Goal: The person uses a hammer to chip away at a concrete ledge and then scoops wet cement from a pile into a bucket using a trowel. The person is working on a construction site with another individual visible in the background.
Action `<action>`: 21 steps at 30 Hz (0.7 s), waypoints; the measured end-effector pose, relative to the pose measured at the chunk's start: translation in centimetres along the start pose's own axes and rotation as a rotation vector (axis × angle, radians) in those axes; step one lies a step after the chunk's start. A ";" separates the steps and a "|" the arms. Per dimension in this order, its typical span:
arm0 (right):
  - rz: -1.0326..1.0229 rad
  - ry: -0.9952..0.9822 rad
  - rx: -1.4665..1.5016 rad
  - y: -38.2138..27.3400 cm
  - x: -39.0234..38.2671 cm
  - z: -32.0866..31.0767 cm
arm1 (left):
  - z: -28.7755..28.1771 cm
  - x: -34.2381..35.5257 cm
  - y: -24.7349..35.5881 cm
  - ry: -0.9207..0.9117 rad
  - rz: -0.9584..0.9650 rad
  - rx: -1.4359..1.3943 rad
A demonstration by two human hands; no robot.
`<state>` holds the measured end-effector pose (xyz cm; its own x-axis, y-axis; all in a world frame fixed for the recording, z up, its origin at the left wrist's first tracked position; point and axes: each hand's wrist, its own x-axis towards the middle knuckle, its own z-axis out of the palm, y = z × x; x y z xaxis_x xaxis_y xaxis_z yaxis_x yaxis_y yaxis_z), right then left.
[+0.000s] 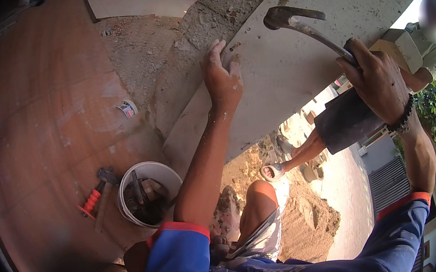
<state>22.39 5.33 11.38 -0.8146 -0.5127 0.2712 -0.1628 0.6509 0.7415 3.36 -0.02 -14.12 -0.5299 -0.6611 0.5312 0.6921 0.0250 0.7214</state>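
My right hand (378, 83) is wrapped round the handle of a claw hammer (319, 36), raised over a long grey board (275, 75). The hammer's dark head points up and to the left, above the board's face. My left hand (222, 76) is at the board's left edge, thumb and forefinger apart with a gap between them. A small nail-like piece (234, 46) shows on the board just past those fingertips. Whether the left palm presses on the board is hard to make out.
Left of my forearm stands a white bucket (149, 168) of tools, with a red-handled tool (91, 201) and a hammer (104, 189) beside it on reddish tiles. A small tub (128, 108) lies nearby. Beyond the board, a person (429, 53) carries a box near a sand pile (311, 222).
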 end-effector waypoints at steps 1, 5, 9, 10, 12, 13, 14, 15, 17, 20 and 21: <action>0.026 0.008 -0.014 0.9 -0.5 0.2 | -0.2 -1.1 1.1 0.020 -0.085 0.078; 0.029 0.095 0.095 2.1 -0.9 3.2 | -3.9 -2.8 7.8 -0.384 0.050 -0.010; 0.039 0.031 0.101 1.8 -0.8 3.4 | -2.9 -2.2 11.3 -0.646 0.314 0.046; 0.046 0.037 0.058 2.1 -1.0 3.8 | -2.4 -2.2 11.7 -0.639 0.391 0.032; 0.037 0.047 0.051 2.2 -1.3 4.1 | -1.8 -2.4 11.7 -0.631 0.453 0.099; 0.030 0.048 0.048 2.2 -1.4 4.2 | -1.7 -2.4 11.4 -0.627 0.480 0.133; 0.032 0.008 0.032 2.0 -1.4 4.0 | -1.5 -2.4 10.9 -0.651 0.509 0.098; 0.016 0.011 0.042 1.9 -1.4 3.8 | -1.5 -2.2 10.4 -0.672 0.536 0.062; -0.017 0.017 0.064 1.6 -1.5 3.7 | -1.4 -1.7 9.8 -0.680 0.598 -0.029; -0.055 0.079 0.030 1.5 -1.3 3.5 | -2.1 -0.5 9.7 -0.610 0.450 -0.291; -0.059 0.088 0.017 1.6 -1.4 3.5 | -2.7 -0.3 9.7 -0.571 0.223 -0.444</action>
<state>21.31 9.09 10.00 -0.7514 -0.5970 0.2812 -0.2186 0.6272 0.7475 11.54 -1.58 -8.47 -0.4423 -0.1814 0.8783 0.8809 -0.2717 0.3874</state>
